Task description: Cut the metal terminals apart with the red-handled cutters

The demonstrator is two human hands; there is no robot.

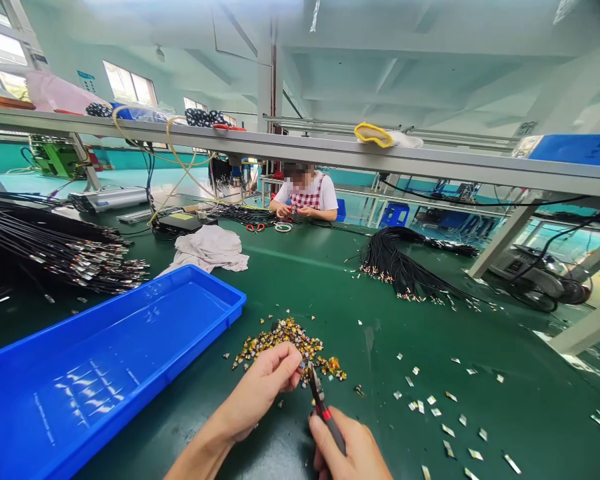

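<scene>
My right hand (347, 443) is wrapped round the black and red handles of a pair of pliers (325, 410). The jaws point away from me, close to the fingertips of my left hand (265, 380). That hand is closed in a pinch between thumb and fingers; whatever it grips is too small and hidden to name. Just beyond both hands lies a heap of small amber and silvery parts (280, 340) on the green tabletop (370, 393). Small silvery flat pieces (447, 430) are scattered to the right of the pliers.
A long blue tray (145, 333) stands at left, beside a crumpled white cloth (210, 248). Bundles of black cables lie at far left (75, 247) and back right (405, 263). A shelf beam (300, 143) crosses above. A co-worker (307, 193) sits opposite, near orange-handled scissors (255, 228).
</scene>
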